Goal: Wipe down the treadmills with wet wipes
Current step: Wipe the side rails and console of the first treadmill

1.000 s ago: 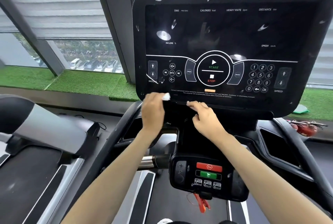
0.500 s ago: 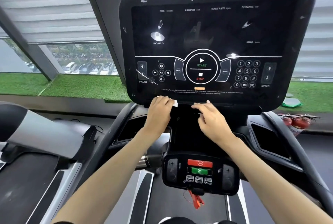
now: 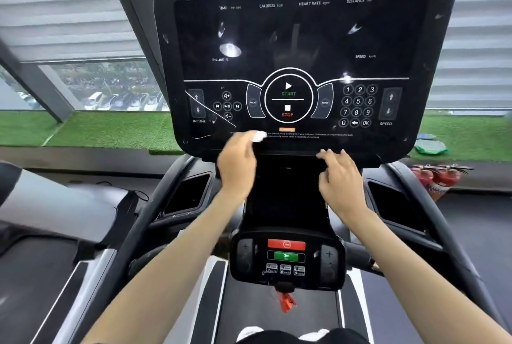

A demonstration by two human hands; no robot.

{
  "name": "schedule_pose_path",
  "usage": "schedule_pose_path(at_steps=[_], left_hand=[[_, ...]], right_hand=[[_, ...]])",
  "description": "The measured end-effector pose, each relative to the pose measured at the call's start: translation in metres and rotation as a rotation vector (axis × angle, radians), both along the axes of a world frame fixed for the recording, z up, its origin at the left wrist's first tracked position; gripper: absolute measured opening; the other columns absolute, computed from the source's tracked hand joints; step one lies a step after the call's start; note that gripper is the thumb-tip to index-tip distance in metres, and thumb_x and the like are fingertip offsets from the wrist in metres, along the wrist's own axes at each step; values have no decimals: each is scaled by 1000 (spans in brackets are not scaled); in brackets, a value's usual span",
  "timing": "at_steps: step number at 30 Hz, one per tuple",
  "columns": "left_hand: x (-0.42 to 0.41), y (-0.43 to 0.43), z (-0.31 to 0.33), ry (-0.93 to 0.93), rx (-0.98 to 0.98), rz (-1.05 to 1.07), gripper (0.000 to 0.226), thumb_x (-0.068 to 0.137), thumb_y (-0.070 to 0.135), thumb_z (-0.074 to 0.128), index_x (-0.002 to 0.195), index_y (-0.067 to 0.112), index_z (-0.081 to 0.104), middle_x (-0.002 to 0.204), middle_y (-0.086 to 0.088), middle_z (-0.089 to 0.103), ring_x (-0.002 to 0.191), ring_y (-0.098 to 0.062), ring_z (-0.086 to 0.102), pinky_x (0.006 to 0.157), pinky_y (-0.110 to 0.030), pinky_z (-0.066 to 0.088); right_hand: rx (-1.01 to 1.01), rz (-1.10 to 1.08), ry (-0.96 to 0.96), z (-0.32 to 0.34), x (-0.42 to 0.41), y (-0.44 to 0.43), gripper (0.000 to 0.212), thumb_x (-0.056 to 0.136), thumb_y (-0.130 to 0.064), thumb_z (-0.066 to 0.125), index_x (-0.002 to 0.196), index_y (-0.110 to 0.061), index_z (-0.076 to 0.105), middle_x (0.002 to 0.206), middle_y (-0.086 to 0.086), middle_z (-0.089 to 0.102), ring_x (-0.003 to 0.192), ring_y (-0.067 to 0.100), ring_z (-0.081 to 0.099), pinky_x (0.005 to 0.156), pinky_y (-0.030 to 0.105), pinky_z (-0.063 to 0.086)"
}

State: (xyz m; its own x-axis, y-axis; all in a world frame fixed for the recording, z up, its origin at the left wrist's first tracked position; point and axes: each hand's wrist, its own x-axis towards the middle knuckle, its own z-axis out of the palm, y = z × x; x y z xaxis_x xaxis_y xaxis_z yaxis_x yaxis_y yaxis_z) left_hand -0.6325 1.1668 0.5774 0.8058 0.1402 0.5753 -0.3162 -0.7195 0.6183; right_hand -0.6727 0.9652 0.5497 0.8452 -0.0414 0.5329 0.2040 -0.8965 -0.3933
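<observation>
At the bottom edge of the treadmill's screen point(image 3: 304, 39), the left hand point(image 3: 237, 166) pinches a white wipe point(image 3: 259, 136) against the glass, just below the media buttons. The right hand point(image 3: 339, 177) rests loose, its fingers lightly bent on the rim under the keypad, holding nothing. Between the wrists a black neck runs down to the small control panel point(image 3: 286, 256). Red fire extinguishers point(image 3: 437, 177) stand well off to the right.

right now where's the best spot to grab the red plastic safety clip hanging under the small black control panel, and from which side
Probably pinch the red plastic safety clip by its wider lower end, coming from below and the front: it hangs free under the small black control panel. The right hand holds nothing; the left hand holds the white wet wipe.
</observation>
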Motion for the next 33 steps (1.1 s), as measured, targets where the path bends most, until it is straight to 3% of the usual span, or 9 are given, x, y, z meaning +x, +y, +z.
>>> schedule_pose_path(at_steps=[4, 8, 10, 13, 16, 20, 25, 29, 33], left_hand=[[-7, 18, -15, -51, 264, 38, 33, 74, -15, 57, 96, 5, 72, 86, -9, 71, 76, -32, 66, 69, -36, 54], [-15, -29, -14, 24, 412, -38, 38, 57, -11, 62, 85, 13, 71, 76, -2, 66, 62, -28, 64, 53, -26, 45], [-12, -57, -7, 94, 377, -130, 34, 68, -4, 55, 88, 18, 72, 79, 0, 66, 64, -28, 65, 54, -27, 42], [-5, -81, 8, 282, 75, -276, 28, 89, 8, 52, 103, 21, 73, 99, 5, 72, 92, -19, 67, 83, -32, 50], [-1, -62, 17, 192, -156, -77, 26, 94, 11, 52, 109, 17, 72, 106, 3, 72, 97, -16, 66, 86, -27, 47], [0, -23, 4, 131, 97, 160, 27, 93, 3, 51, 109, 12, 71, 98, -6, 71, 86, -30, 66, 70, -35, 46], [-17, -76, -8, 79, 274, -21, 33, 67, -7, 53, 85, 12, 72, 72, -5, 66, 54, -31, 63, 47, -27, 37], [-16, -134, -11, 122, 127, -162, 28, 81, 1, 52, 94, 14, 74, 83, -3, 70, 70, -29, 67, 58, -35, 52], [-9, -134, 9, 251, -324, -93, 22, 92, 13, 57, 106, 12, 73, 103, -3, 74, 96, -20, 67, 86, -26, 47]], right_hand=[[11, -62, -39, 9, -1, 10, 38, 61, 19, 65, 95, 4, 69, 87, 17, 72, 91, 44, 66, 91, 51, 49], [-24, -71, -52, 8, -2, 5, 36, 61, 16, 64, 94, 2, 70, 88, 16, 73, 94, 38, 69, 90, 50, 51], [-31, -43, -61, 4, -1, 0, 37, 62, 15, 58, 95, 3, 70, 90, 18, 73, 91, 33, 70, 98, 48, 45], [-43, -34, -54, 6, 0, -6, 40, 62, 7, 49, 95, 1, 70, 78, 16, 72, 78, 30, 70, 100, 46, 44], [-7, 28, -51, 10, 1, -14, 39, 65, 7, 48, 97, 1, 69, 69, 11, 68, 66, 29, 66, 103, 46, 43], [83, 33, -14, 9, 1, -28, 42, 69, 15, 53, 108, 3, 65, 109, 18, 68, 104, 32, 64, 110, 41, 32], [135, -22, 10, 4, -6, -43, 44, 71, 17, 52, 112, 3, 63, 122, 20, 62, 118, 34, 56, 113, 45, 30], [179, -70, -2, 1, -10, -59, 48, 68, 18, 52, 112, 3, 62, 120, 20, 63, 119, 37, 54, 111, 48, 32], [231, -99, 12, 3, -11, -74, 48, 70, 18, 51, 114, 2, 61, 119, 19, 63, 118, 36, 53, 110, 45, 33]])
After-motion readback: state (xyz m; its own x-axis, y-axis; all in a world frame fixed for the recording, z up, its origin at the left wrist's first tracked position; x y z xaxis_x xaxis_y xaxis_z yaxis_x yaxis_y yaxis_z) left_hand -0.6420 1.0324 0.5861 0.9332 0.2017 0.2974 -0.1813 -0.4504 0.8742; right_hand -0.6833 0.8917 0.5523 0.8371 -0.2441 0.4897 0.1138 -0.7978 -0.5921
